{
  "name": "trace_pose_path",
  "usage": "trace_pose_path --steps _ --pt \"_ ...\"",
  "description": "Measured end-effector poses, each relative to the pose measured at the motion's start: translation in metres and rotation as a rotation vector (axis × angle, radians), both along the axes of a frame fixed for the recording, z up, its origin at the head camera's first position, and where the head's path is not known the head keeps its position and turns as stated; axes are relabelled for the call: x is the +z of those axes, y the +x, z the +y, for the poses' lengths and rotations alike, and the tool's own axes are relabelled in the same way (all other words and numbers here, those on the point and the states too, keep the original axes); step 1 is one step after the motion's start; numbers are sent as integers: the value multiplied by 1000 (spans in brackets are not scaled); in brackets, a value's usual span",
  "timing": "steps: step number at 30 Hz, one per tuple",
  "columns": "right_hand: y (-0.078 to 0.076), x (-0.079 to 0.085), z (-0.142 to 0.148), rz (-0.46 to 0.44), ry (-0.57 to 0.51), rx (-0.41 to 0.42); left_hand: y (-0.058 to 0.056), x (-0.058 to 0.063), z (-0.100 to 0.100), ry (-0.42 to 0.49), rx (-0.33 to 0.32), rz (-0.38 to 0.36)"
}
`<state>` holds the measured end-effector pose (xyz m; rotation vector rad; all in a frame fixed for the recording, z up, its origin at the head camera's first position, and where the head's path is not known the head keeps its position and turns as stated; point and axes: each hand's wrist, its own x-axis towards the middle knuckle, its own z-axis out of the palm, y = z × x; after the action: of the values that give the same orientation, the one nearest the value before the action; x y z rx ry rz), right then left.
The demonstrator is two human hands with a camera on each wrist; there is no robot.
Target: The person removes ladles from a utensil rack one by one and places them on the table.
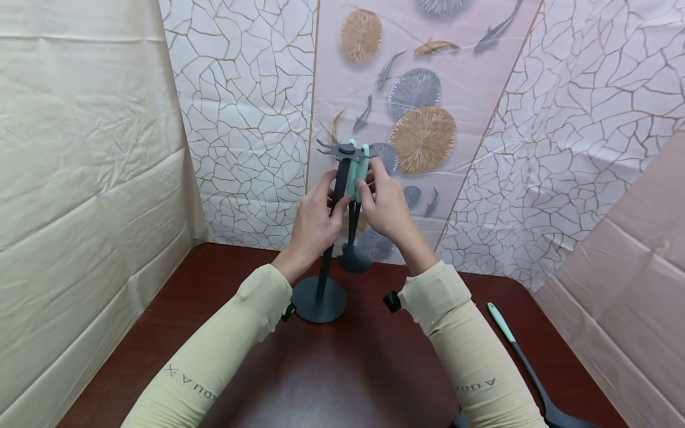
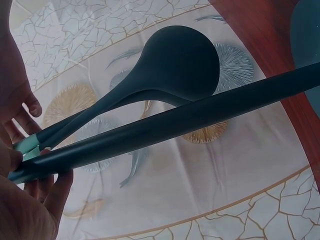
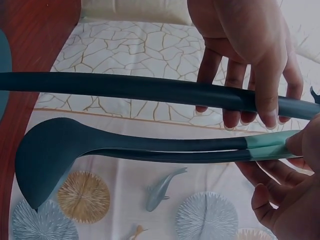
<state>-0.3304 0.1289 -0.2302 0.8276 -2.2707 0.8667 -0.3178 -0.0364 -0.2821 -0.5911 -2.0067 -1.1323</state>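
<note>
- My left hand (image 1: 314, 217) is wrapped round the pole of a dark, slim, metal-looking stand (image 1: 324, 273). Firm grip there, imo, so the flat round base (image 1: 307, 300) doesn't tip on the reddish-brown wood-look table (image 1: 321, 368).
- Right of the pole, two dark long-necked utensils with smooth mint-green handles (image 1: 362, 172) are handle-up at the spiky dark hook ring (image 1: 346, 148). Can't tell if they're caught on it, so I'd check before letting go.
- My right hand (image 1: 386, 202) is pinching those handles. I'd go gently, heads could swing.
- Count: one stand, one ring, two utensils there (one round ladle bowl (image 1: 354, 260), other head mostly hidden), one more mint-handled utensil (image 1: 526, 359) far right on the table.
</note>
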Motion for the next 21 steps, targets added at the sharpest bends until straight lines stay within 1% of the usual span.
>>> trace_pose_path --steps 7,13,21 --pt "2 0 0 -14 -15 12 -1 0 -2 -4 -8 -3" --pt "4 2 -1 -19 -57 38 -1 0 -3 0 -16 -4" --pt "3 1 -1 3 -96 37 -1 -1 -4 16 -37 -17"
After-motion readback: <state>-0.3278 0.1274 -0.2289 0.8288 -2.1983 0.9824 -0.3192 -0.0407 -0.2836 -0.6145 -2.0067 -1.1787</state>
